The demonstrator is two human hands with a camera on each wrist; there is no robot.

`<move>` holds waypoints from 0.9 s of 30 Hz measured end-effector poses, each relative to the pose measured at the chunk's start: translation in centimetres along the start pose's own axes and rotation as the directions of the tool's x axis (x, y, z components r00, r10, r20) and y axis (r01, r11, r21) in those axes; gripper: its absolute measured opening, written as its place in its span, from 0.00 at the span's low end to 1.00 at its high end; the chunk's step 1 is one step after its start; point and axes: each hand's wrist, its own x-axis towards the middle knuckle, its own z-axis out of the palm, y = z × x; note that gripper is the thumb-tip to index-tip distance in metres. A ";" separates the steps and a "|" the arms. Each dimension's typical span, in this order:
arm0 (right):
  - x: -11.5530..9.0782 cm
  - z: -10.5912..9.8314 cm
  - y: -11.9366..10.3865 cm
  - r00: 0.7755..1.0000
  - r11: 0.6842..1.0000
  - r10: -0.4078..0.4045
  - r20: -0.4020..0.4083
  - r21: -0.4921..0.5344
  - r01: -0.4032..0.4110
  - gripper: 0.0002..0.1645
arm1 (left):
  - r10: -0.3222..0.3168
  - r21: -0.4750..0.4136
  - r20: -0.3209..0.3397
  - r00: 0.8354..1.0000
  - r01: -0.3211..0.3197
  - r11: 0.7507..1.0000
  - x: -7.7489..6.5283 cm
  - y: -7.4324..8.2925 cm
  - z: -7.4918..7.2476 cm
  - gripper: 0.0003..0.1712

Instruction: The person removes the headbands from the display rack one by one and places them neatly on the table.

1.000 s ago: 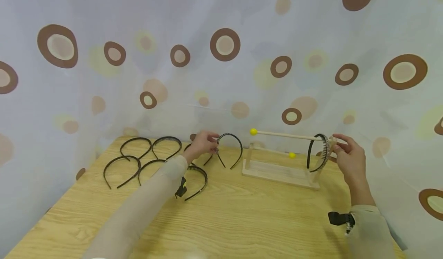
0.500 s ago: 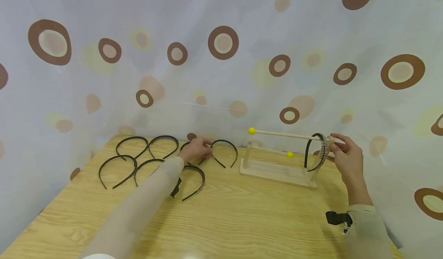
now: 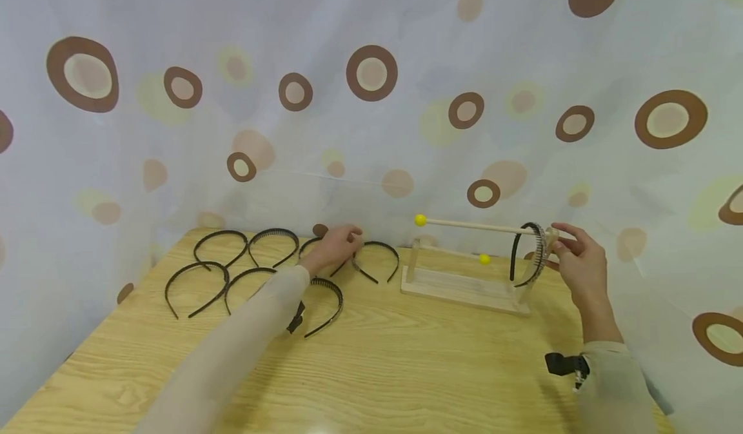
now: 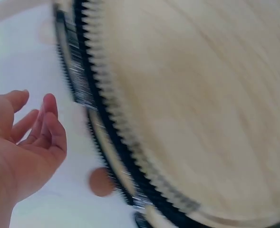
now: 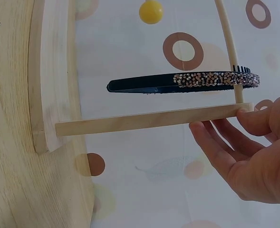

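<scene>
My left hand (image 3: 333, 250) hovers over the back of the table with loosely bent fingers and nothing in them. Just right of it a black headband (image 3: 397, 258) stands on the table. In the left wrist view, a toothed black headband (image 4: 106, 99) passes close to the camera, blurred. My right hand (image 3: 583, 269) pinches the top of the wooden rack's upright (image 5: 144, 121) between thumb and fingers. On the rack's upper rod (image 3: 476, 226) hangs a black headband with a sparkly band (image 5: 216, 79), close to that upright.
Several black headbands, among them a front-left one (image 3: 168, 289), stand in two rows at the table's left. The rack's base (image 3: 458, 287) rests on the table. A yellow ball (image 3: 420, 220) caps the upper rod. A spotted curtain (image 3: 371, 137) hangs behind.
My left hand has set the headband it held down on the table and let go, lifting slightly off it. My right hand keeps its hold on the rack.
</scene>
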 end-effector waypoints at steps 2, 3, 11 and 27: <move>-0.1 -0.2 0.1 1.000 1.000 0.008 -0.003 0.006 -0.008 0.27 | 0.032 -0.018 -0.018 0.999 -0.033 0.999 0.0 1.3 -0.1 0.27; -0.1 -0.3 0.2 1.000 1.000 0.014 -0.002 0.017 -0.014 0.27 | 0.052 -0.030 -0.033 0.998 -0.053 0.998 0.0 2.0 -0.3 0.27; 0.2 -1.0 0.6 0.998 1.000 -0.021 0.067 0.013 0.020 0.27 | 0.196 -0.117 -0.166 0.966 -0.217 0.969 -1.3 8.1 -0.2 0.26; 0.5 -2.0 0.7 0.987 0.998 -0.055 0.149 0.038 0.050 0.28 | 0.420 -0.142 -0.103 0.902 -0.431 0.891 -2.3 17.3 11.3 0.21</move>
